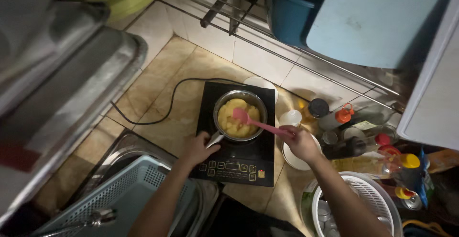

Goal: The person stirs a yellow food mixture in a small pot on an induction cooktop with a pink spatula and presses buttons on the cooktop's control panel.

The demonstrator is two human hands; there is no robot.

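Dim kitchen, beige tiled counter (162, 89) under black induction cooktop (239, 163), steel sink (119, 158) alongside.

Left of my cooker (237, 163) the counter (158, 89) lies open, crossed only by a cord (143, 120). On the right, bottles (334, 117) and a bowl (301, 158) crowd close. A basket (124, 194) blocks the near left.

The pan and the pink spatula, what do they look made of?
Pan: apparently stainless steel, since its rim is silvery and shiny. Spatula: probably silicone or soft plastic, with a matte, evenly pink blade and handle. The right hand holds it; the left hand grips the pan's handle.
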